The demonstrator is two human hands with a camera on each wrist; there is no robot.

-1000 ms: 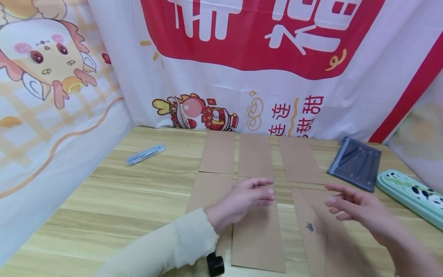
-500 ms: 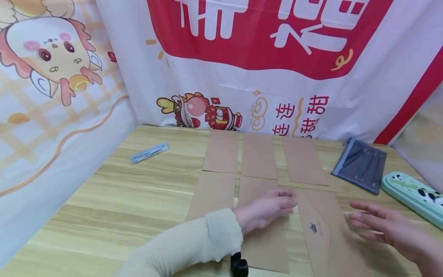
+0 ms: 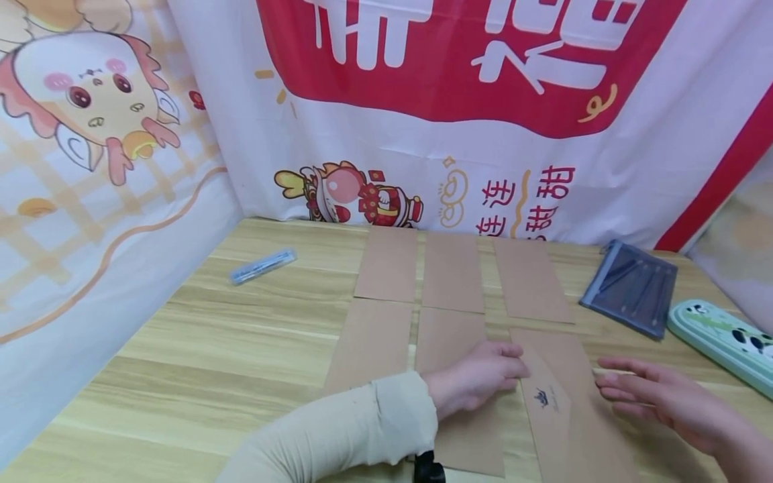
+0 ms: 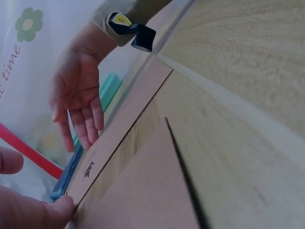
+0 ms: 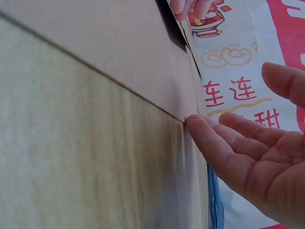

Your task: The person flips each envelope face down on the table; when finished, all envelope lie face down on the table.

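A brown kraft envelope [image 3: 582, 409] with a pointed flap and a small dark crown print lies flap up at the near right of the group. At its left edge, the fingertips of my left hand [image 3: 480, 379] touch the paper, while the wrist passes over the middle near envelope [image 3: 449, 342]. My right hand [image 3: 661, 396] is at the opposite edge, fingers extended and thumb apart. In the right wrist view, one fingertip of the right hand [image 5: 248, 157] meets the envelope's edge. The left wrist view shows the crown print [image 4: 88, 170] between both hands.
Another brown envelope [image 3: 371, 342] lies to the left, with three more brown pieces behind, including one at the back left [image 3: 386, 265]. A blue mesh zip pouch [image 3: 631, 288] and a green panda case [image 3: 725, 342] sit at right; a slim clear-blue case [image 3: 262, 266] lies far left.
My left hand has moved right and down to the flap envelope's left edge. My right hand went outward, then came back in to its right edge. The envelope shifted slightly.
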